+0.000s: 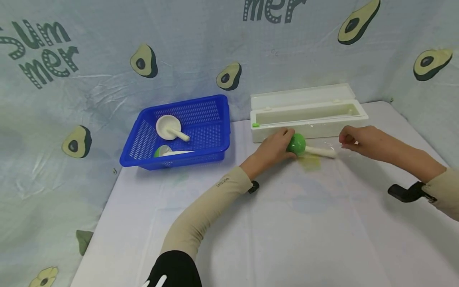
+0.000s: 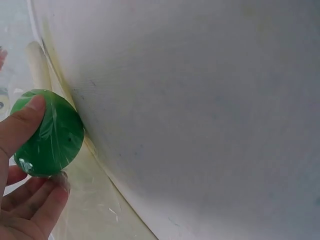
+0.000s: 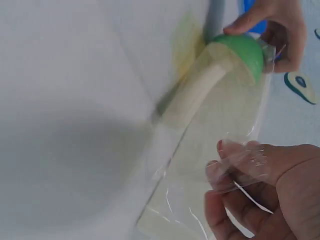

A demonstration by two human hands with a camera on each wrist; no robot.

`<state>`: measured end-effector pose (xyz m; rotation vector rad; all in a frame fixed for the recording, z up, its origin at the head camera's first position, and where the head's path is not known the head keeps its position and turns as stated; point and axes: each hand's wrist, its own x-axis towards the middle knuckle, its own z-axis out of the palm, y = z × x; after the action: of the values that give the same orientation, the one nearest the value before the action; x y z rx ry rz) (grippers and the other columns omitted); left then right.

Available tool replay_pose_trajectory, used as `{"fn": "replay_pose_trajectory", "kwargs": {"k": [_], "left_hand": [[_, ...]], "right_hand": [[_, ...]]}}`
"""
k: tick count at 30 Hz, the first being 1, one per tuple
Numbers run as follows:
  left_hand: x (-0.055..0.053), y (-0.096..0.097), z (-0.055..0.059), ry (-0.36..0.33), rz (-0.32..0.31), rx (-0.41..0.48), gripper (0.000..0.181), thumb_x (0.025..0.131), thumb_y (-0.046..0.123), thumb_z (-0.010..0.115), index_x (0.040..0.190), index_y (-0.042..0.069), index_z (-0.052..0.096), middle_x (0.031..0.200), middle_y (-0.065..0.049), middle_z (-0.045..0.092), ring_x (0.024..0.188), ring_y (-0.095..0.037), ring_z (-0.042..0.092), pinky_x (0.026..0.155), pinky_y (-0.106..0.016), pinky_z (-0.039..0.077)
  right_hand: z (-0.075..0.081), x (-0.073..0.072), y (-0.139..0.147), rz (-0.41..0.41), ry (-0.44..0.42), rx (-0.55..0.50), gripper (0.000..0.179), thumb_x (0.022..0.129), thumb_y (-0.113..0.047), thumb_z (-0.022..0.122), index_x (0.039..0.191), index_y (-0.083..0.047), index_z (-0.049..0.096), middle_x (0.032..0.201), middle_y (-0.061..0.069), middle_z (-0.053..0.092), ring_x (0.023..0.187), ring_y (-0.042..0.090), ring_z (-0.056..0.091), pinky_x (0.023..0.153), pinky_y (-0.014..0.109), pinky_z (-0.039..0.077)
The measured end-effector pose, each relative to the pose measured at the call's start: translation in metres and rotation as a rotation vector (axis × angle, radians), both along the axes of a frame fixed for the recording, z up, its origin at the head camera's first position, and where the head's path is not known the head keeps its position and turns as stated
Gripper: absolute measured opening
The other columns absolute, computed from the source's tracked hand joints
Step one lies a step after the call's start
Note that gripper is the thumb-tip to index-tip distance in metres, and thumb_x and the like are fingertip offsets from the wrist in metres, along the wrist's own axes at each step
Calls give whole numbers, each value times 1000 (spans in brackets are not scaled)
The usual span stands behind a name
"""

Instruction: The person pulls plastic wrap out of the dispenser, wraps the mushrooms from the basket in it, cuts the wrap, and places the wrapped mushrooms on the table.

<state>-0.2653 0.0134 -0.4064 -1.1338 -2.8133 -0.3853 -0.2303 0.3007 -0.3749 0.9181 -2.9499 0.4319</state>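
Observation:
A ladle [image 1: 297,144] with a green bowl and a pale handle lies on the table in front of a long white box. My left hand [image 1: 274,147] grips its bowl, thumb on the green side and fingers beneath, as the left wrist view shows. Clear plastic film [image 3: 195,205] covers the ladle and stretches past its handle. Beyond the handle's end, my right hand [image 1: 369,141] pinches a crumpled edge of that film between thumb and fingertips. The white box [image 1: 322,129] has its lid raised and a small green piece at its left corner.
To the left stands a blue basket [image 1: 183,160] holding a white ladle [image 1: 167,124] and another ladle with a green part [image 1: 164,150]. A white cloth [image 1: 287,239] covers the table. Avocado-printed sheeting [image 1: 186,59] hangs behind the basket and box.

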Motion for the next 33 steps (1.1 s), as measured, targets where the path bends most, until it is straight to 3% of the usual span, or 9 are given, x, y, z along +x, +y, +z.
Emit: {"fn": "replay_pose_trajectory", "kwargs": {"k": [8,10,14,16,19,22,25,33], "left_hand": [[-2,-1,1,1,-25,0,63,85,35,83,135,8,54,133,-8,57,120,-18,58,99,-27,50],[-2,-1,2,-7,-29,-1,62,85,34,83,133,8,54,133,-8,57,119,-18,58,99,-27,49],[-3,-2,2,-30,-27,7,61,85,32,84,132,7,54,134,-9,57,119,-19,58,99,-27,49],[-3,-2,2,-43,-22,16,62,85,32,83,133,7,54,135,-10,57,119,-20,58,99,-27,49],[-3,-3,1,-64,-13,45,61,85,31,84,131,5,54,132,-10,58,116,-19,58,96,-27,50],[-4,-4,0,-94,15,75,59,84,32,85,127,5,55,124,-8,59,109,-17,58,92,-25,50],[-7,-4,-1,-117,40,96,59,83,34,85,124,7,53,118,-6,58,104,-16,58,89,-26,50],[-11,-6,-4,-183,47,202,56,90,36,78,128,6,51,122,-9,61,107,-17,61,88,-25,51]], "right_hand": [[4,-14,-20,-46,140,133,15,91,4,70,98,-8,64,88,7,68,68,21,56,53,38,47],[0,-17,-27,-33,148,113,17,90,7,68,99,-8,64,91,8,70,66,22,58,54,40,49],[-17,-25,-32,76,195,-35,20,87,13,69,97,-4,65,93,10,70,75,26,66,64,43,55],[-26,-27,-31,130,177,-114,23,87,15,68,100,-3,64,95,10,69,84,28,69,68,44,56],[-33,-28,-28,168,69,-166,28,86,16,67,108,1,58,101,11,65,91,29,68,74,43,57],[-36,-26,-24,140,-60,-170,37,83,15,70,111,3,51,104,13,60,97,32,65,81,45,56],[-36,-24,-22,97,-122,-140,42,80,11,77,112,3,51,106,13,60,102,34,63,87,48,54],[-39,-24,-23,89,-70,-96,39,81,7,80,110,-1,55,103,11,66,99,31,66,82,46,55]]}}
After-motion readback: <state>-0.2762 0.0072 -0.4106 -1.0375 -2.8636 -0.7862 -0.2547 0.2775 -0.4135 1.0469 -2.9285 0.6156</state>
